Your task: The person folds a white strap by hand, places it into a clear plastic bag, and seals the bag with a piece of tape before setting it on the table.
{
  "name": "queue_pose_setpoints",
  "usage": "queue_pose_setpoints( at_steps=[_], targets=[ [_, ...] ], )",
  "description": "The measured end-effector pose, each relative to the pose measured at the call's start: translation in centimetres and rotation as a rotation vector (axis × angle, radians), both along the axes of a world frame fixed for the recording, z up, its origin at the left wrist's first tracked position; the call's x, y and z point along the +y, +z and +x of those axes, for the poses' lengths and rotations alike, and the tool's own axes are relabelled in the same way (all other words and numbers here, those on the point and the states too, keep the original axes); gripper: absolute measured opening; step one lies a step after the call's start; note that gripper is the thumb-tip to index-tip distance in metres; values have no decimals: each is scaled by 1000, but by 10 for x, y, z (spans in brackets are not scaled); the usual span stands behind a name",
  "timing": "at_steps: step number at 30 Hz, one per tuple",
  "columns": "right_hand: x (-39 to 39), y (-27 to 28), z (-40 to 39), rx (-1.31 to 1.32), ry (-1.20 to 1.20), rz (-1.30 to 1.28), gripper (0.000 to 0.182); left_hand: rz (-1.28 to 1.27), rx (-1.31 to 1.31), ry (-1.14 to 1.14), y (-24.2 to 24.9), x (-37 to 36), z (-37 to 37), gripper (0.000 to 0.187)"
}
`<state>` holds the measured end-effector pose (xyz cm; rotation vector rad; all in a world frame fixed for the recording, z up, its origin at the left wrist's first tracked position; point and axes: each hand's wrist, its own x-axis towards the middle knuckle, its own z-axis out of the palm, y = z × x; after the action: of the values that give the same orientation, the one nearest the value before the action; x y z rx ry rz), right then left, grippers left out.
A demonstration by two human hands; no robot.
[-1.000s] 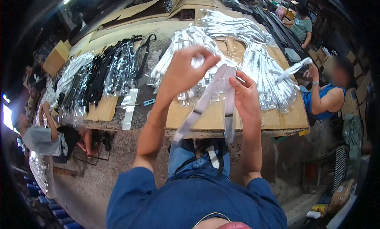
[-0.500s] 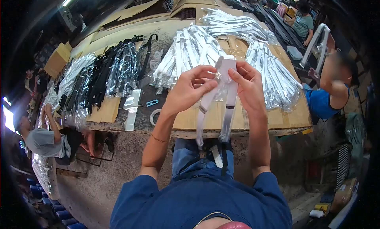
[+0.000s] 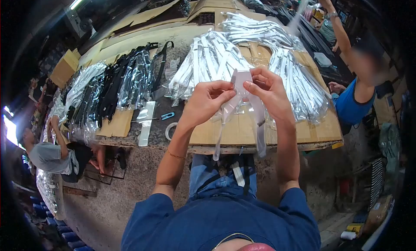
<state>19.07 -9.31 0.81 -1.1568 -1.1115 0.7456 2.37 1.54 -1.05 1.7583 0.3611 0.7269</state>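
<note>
Out in front of my chest, over the table's near edge, I hold a white strap [image 3: 243, 80] folded at the top in a clear plastic sleeve. Its two ends hang apart below my hands, and one carries a slide buckle. My left hand [image 3: 207, 102] pinches the strap's left side between thumb and fingertips. On the other side, my right hand [image 3: 274, 97] grips it with the thumb on the front and fingers curled behind. Just past my hands lies a heap of white straps [image 3: 203, 62] in clear plastic.
More bagged white straps [image 3: 297, 86] spread on cardboard [image 3: 318, 128] at right. Black straps [image 3: 113, 84] lie bagged at left, near a blue clip [image 3: 167, 116] and a tape roll [image 3: 170, 130]. Co-workers are at both sides: one in blue [image 3: 352, 103], one in grey [image 3: 50, 156].
The strap's top has dropped slightly and its two hanging ends have spread wider apart. Both hands keep their grip. The co-worker at right has raised an arm holding something pale and blurred.
</note>
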Motion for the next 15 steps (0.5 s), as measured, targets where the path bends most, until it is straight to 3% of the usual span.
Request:
queue_pose_setpoints(
  at_steps=[11, 15],
  targets=[
    [11, 8, 17, -239, 62, -52, 19, -42, -36, 43, 17, -3, 10, 32],
    [18, 14, 27, -312, 109, -76, 21, 64, -19, 42, 23, 5, 20, 36]
  ],
)
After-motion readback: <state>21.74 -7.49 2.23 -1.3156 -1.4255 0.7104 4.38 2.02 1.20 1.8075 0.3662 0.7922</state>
